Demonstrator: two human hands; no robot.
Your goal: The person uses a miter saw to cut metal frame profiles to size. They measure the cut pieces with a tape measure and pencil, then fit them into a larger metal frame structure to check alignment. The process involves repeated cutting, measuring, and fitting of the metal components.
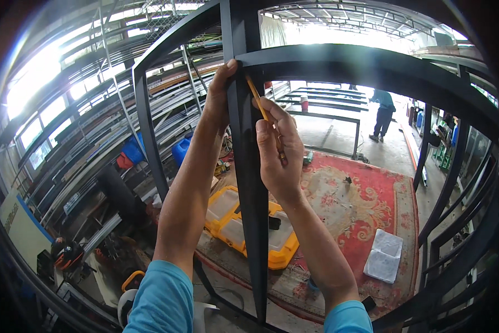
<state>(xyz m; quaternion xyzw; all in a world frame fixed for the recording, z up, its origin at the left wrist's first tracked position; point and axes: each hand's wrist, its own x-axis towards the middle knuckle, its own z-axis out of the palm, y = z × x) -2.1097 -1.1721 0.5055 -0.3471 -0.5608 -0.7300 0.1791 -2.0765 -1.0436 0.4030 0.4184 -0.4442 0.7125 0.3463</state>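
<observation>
A black metal frame stands upright in front of me, its post (251,200) meeting a crossbar (344,60) near the top. My left hand (220,91) grips the post's left side just at that joint. Its thumb presses on the post's edge; the other fingers are hidden behind. In my right hand (281,147) is a yellow pencil (257,97), pinched between thumb and fingers and slanting up to the left. The pencil's upper end is at the post's right side, right below the crossbar; whether it touches the metal I cannot tell.
Beyond the post, a yellow case (285,255) and a sheet of paper (384,255) lie on a red patterned carpet (366,205). Racks of long metal bars (88,172) line the left. Further off, a person (384,108) stands near a table of dark bars (327,100).
</observation>
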